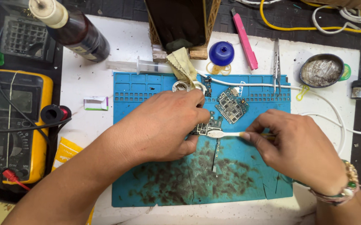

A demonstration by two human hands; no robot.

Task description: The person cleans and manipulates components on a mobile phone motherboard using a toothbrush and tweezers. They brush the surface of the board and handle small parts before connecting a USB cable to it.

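Two hands over the blue work mat (155, 196), near its middle. Left hand (159, 129) curled down on a small circuit board (208, 125), fingers pressed onto it, pinning it to the mat. Right hand (297, 146) pinching the handle of a toothbrush (226, 134) between thumb and fingertips, bristle head touching the board's right edge. Second, larger circuit board (231, 107) just beyond, toward the mat's far edge. Dark smudges across the mat's near half. Tweezers (276, 66) at the far right corner; yellow multimeter (16, 125) off the mat's left edge.
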